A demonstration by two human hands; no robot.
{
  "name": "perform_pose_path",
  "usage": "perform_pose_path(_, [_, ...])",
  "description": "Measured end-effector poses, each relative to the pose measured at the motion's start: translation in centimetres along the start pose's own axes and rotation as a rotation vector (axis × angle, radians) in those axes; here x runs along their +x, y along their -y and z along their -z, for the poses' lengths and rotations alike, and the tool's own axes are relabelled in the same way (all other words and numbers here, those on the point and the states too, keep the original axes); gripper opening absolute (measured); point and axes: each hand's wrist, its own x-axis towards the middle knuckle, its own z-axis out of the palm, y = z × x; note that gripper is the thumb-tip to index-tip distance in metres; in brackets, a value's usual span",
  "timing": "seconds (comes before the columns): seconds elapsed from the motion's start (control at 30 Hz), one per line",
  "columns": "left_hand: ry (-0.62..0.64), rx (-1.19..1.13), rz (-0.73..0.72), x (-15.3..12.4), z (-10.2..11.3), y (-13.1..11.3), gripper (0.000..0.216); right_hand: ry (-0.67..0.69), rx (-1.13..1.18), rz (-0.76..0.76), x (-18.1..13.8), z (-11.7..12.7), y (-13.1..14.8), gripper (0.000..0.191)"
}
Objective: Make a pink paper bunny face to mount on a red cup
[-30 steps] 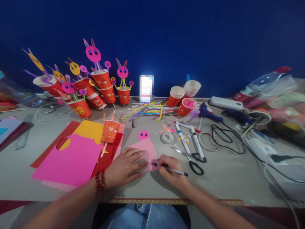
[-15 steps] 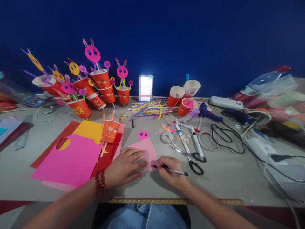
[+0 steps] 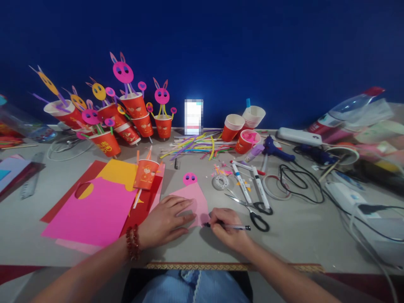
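A sheet of light pink paper (image 3: 199, 200) lies on the grey table in front of me. My left hand (image 3: 168, 221) rests flat on it, fingers stretched out. In my right hand (image 3: 229, 227) is a pen (image 3: 236, 227) with a clear barrel and black ends. Its tip is at the lower right edge of the pink paper. Just above the paper lies a bright pink paper disc (image 3: 190, 178) with two eyes. An orange-red paper cup (image 3: 146, 173) with strips sticking out sits left of the disc, on coloured sheets.
Black-handled scissors (image 3: 259, 221), white markers (image 3: 241, 183) and a tape roll (image 3: 220, 182) lie right of my hands. Bright pink paper (image 3: 94, 214) is at left. Behind stand cups with paper bunny heads (image 3: 123, 72), pipe cleaners (image 3: 192, 145) and a glue gun (image 3: 276, 149).
My right hand has moved the pen tip slightly down and to the right along the paper's edge. My left hand stays in place.
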Motion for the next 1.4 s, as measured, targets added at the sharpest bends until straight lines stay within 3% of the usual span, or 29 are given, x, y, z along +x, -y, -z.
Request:
perform_pose_path(0.5, [-0.012, -0.008, 0.002, 0.0, 0.04, -0.06, 0.037, -0.006, 0.033, -0.003, -0.38, -0.07, -0.61, 0.019])
perform_pose_path(0.73, [-0.023, -0.007, 0.001, 0.03, 0.17, -0.11, 0.036, -0.115, 0.083, -0.073, -0.3, 0.13, 0.01, 0.016])
perform_pose_path(1.4, [0.014, 0.001, 0.011, -0.05, 0.16, -0.1, 0.039, -0.051, 0.009, -0.068, 0.0, -0.31, -0.04, 0.012])
